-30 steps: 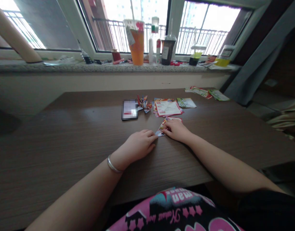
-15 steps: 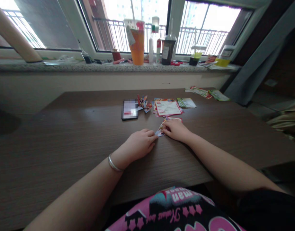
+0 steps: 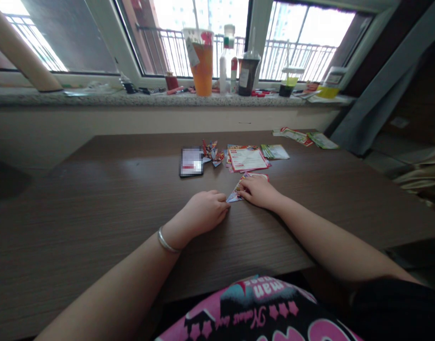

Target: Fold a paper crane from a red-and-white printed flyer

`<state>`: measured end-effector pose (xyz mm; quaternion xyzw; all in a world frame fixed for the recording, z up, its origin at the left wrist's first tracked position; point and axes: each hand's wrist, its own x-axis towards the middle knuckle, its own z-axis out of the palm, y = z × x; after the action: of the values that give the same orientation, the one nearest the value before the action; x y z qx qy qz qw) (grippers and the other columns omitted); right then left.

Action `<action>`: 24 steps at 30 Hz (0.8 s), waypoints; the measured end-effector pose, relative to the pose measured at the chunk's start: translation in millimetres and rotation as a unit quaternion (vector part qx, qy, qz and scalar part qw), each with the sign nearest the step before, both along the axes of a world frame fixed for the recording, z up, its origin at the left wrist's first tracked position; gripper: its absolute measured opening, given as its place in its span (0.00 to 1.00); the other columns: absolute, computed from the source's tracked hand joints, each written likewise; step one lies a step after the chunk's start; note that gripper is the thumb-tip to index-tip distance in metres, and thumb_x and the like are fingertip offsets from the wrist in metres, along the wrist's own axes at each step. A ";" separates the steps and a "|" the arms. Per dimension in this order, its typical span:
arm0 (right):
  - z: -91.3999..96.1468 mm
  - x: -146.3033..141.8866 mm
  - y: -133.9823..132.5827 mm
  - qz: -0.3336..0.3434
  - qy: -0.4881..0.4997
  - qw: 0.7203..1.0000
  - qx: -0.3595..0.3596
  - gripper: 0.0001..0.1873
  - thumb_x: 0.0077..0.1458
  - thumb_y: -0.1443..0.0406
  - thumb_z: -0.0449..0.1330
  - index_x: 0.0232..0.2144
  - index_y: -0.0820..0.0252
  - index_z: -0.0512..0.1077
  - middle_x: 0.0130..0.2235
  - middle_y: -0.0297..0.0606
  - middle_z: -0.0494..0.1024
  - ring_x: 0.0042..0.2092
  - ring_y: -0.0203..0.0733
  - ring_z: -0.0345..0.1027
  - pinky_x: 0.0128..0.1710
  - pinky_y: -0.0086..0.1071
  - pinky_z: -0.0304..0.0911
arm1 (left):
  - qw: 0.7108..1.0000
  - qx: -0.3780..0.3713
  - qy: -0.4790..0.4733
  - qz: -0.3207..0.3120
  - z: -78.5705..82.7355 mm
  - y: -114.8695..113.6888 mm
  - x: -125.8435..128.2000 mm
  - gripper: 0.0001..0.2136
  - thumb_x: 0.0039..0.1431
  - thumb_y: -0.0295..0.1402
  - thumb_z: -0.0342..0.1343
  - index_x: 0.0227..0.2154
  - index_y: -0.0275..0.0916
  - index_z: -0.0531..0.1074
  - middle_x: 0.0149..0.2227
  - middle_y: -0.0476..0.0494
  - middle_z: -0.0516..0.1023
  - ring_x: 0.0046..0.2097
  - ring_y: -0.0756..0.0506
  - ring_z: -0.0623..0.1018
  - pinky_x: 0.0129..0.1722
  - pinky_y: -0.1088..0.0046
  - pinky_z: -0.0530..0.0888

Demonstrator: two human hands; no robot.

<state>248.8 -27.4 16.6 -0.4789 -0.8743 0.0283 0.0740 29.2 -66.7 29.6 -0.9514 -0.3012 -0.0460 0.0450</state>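
Note:
A colourful printed paper sheet (image 3: 234, 195), folded to a slanted edge with a pointed corner, lies on the brown table (image 3: 139, 208). At its near left corner, my left hand (image 3: 207, 210) is closed, thumb and fingertips pinching the tip. Curled over the paper's middle, my right hand (image 3: 260, 190) presses it to the table and hides much of it. A red-edged white part of the sheet shows beyond the right fingers. Just behind lies a stack of red-bordered printed sheets (image 3: 249, 158).
A crumpled folded-paper piece (image 3: 212, 152) lies beside a phone-like device (image 3: 191, 162) with a blurred screen. Green printed papers (image 3: 275, 152) sit right of the stack, more papers (image 3: 323, 140) farther back. An orange drink cup (image 3: 202, 66) and several bottles stand on the windowsill (image 3: 132, 98).
My left hand has shifted slightly left and down, and the paper's pointed corner has moved with it. My right hand stays nearly in place on the paper.

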 end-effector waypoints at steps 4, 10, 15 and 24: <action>0.3 -0.7 -0.7 0.019 -0.019 1.000 0.015 0.12 0.61 0.58 0.53 0.35 0.60 0.71 0.40 0.43 0.76 0.44 0.46 0.66 0.43 0.36 0.54 | 1.000 0.000 -0.005 0.006 2.3 -2.0 1.3 0.12 0.63 0.30 0.46 0.40 0.40 0.76 0.35 0.44 0.75 0.38 0.45 0.74 0.38 0.68 0.72; -0.6 -2.6 -5.4 0.017 -0.023 0.998 0.051 0.13 0.62 0.58 0.51 0.35 0.60 0.71 0.40 0.43 0.77 0.45 0.47 0.65 0.49 0.40 0.51 | 0.999 0.020 -0.012 0.033 0.9 -5.3 3.4 0.14 0.63 0.32 0.47 0.48 0.38 0.71 0.38 0.41 0.73 0.40 0.43 0.73 0.40 0.66 0.73; 0.9 -3.1 -11.5 0.027 -0.018 0.997 0.074 0.14 0.62 0.57 0.50 0.36 0.60 0.71 0.39 0.43 0.77 0.44 0.47 0.64 0.53 0.42 0.48 | 0.998 -0.011 -0.033 0.047 -1.7 -2.6 -0.5 0.13 0.63 0.32 0.48 0.48 0.40 0.71 0.41 0.41 0.73 0.44 0.43 0.73 0.44 0.66 0.73; -2.7 -1.6 -6.6 0.043 0.014 0.999 0.023 0.12 0.61 0.59 0.52 0.34 0.59 0.71 0.39 0.42 0.77 0.46 0.46 0.64 0.48 0.38 0.53 | 0.993 -0.071 -0.094 -0.005 -2.2 5.4 -4.9 0.11 0.62 0.27 0.48 0.43 0.40 0.73 0.45 0.45 0.76 0.48 0.45 0.73 0.52 0.67 0.70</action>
<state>247.2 -34.0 13.8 -0.4382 -0.8936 0.0175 0.0957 24.3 -61.3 27.4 -0.9451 -0.3020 -0.1138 -0.0518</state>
